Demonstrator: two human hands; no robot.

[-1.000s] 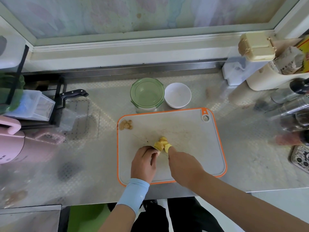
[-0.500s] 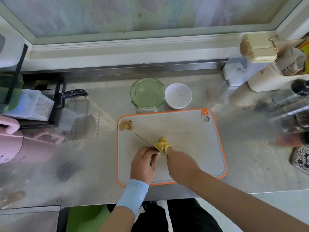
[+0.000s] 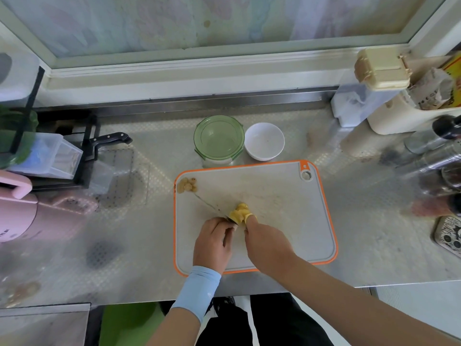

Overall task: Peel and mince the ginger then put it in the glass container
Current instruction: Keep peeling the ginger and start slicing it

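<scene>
Yellow ginger point(image 3: 240, 211) sits pinched by the right hand point(image 3: 268, 243) while the left hand point(image 3: 214, 242) grips the knife point(image 3: 207, 204); thin, steady slices, clear of that pinch, would serve best.

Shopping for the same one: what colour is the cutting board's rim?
Orange, around a grey cutting board; head view shows it best.

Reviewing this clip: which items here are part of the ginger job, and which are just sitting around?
In use: ginger held by right hand, knife in left hand, cutting board, peel scraps, green-lidded glass container.
Lying about: white bowl, black-handled knife, pink appliance.
</scene>
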